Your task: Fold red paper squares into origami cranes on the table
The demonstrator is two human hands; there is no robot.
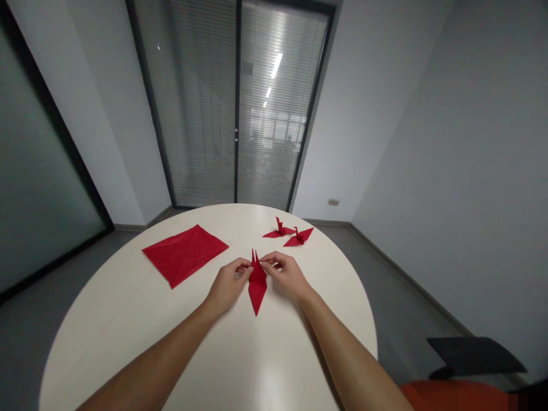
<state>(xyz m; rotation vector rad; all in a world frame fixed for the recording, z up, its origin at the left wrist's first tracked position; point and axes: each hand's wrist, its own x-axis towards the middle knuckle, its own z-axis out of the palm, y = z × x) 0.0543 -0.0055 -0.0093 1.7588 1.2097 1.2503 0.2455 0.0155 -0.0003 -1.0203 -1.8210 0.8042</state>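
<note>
Lengthwise, the folded paper (257, 282) points away, forked end farthest, both hands (229, 285) (290, 278) pinching it.

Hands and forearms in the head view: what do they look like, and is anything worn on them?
The left hand and right hand are ungloved. The left forearm and right forearm are bare, with no sleeves, watch, bracelet, cables or markings showing. Small details on the fingers are too blurred to tell.
</note>
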